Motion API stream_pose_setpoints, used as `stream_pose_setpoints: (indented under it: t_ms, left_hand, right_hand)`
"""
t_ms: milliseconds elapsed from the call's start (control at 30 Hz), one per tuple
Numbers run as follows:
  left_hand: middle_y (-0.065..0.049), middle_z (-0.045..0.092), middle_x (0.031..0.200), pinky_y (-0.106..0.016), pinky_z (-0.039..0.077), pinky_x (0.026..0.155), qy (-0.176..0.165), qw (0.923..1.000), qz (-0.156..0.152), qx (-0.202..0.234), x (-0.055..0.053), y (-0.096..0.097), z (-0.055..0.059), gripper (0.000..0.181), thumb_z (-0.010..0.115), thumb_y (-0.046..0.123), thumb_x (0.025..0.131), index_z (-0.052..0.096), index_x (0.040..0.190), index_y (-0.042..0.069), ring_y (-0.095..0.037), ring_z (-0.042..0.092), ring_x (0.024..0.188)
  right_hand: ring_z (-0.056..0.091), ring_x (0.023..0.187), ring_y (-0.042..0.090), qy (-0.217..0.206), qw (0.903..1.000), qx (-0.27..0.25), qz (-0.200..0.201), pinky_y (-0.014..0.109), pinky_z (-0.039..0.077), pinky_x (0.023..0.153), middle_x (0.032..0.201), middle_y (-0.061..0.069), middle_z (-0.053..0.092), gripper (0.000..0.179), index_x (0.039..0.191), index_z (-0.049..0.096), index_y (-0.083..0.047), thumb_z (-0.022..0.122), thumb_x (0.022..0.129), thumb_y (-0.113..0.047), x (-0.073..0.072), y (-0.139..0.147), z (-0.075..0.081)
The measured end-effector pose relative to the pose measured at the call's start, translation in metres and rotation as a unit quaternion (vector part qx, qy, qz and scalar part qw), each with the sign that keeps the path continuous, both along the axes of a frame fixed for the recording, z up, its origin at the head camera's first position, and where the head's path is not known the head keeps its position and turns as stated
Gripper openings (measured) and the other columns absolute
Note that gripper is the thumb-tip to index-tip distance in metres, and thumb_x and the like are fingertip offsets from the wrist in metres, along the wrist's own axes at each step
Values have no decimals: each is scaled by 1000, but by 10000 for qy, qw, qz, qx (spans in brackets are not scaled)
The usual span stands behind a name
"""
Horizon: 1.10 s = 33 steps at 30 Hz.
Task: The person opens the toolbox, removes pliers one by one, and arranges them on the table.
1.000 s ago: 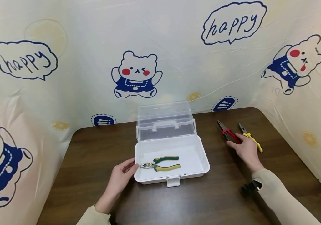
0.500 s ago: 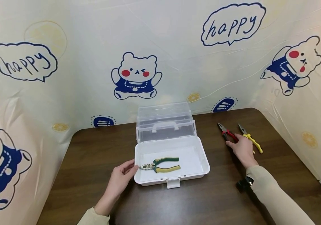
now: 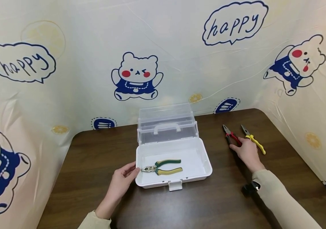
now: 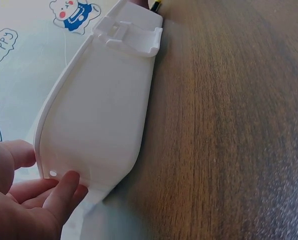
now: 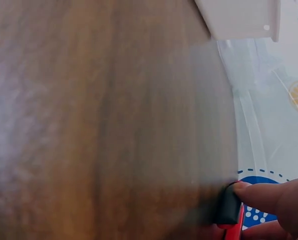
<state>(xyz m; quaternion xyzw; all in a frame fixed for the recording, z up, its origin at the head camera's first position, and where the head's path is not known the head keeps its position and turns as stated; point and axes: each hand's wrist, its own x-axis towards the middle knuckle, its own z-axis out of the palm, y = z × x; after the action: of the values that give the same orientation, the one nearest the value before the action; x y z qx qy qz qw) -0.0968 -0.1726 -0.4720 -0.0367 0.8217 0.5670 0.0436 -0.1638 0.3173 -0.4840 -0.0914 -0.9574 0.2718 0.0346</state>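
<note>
A white plastic toolbox (image 3: 190, 178) stands on the table with its clear lid (image 3: 167, 133) tilted back. My left hand (image 3: 122, 179) pinches its left rim, with the thumb on one side of the wall and the fingers on the other in the left wrist view. Inside lie pliers with green and yellow handles (image 3: 168, 171), jaws to the left. To the right, my right hand (image 3: 248, 153) grips the handles of red-and-black pliers (image 3: 231, 136), which appear low over the table or on it. My palm hides the handle ends. Just beyond that hand lie yellow-handled pliers (image 3: 255, 142).
The brown wooden table (image 3: 94, 152) has rounded back corners. A pale printed curtain (image 3: 180, 57) hangs along its back and both sides. At the toolbox's front, a white latch (image 3: 175, 185) sticks out. A dark wrist camera (image 3: 248, 189) sits at my right sleeve.
My right hand has shifted slightly to the left and turned a little with the red-and-black pliers. My left hand keeps its hold on the toolbox rim.
</note>
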Motion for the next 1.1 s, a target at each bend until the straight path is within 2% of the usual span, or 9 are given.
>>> stream_pose_setpoints:
  t_ms: [133,467,700,933,1100]
  left_hand:
    - [-25,71,126,-19,54,86,4,10000,16,43,0,-1,1,39,70,9,100,65,135,-7,-29,70,114]
    - [-24,70,127,-20,54,87,-19,10000,-27,37,2,-2,2,40,71,10,100,65,136,-6,-30,70,115]
    - [-23,70,129,-24,56,90,-81,9999,-68,-47,1,-3,3,41,70,12,100,64,137,-5,-30,69,117]
    - [-24,71,127,-22,55,88,-29,10000,-41,-8,0,-3,2,39,70,10,100,65,136,-6,-30,70,115]
    - [-23,71,127,-26,57,90,-49,10000,-46,-37,1,-3,2,40,71,12,100,65,135,-5,-30,70,115]
  right_hand:
    - [62,100,53,181,9998,27,71,63,48,83,123,41,62,59,132,58,19,77,94,-22,2,-2,-1]
    - [59,83,41,282,9995,67,131,55,47,73,114,39,66,57,130,60,19,78,94,-22,7,1,-3]
    - [62,87,44,289,9995,65,93,57,48,74,119,41,64,60,132,58,19,77,94,-23,7,0,-2]
    - [61,94,46,81,9998,123,164,57,47,77,125,41,61,60,133,58,19,75,96,-26,6,4,0]
    - [63,88,44,320,9989,204,266,55,50,74,111,34,69,46,123,65,14,74,95,-22,8,7,8]
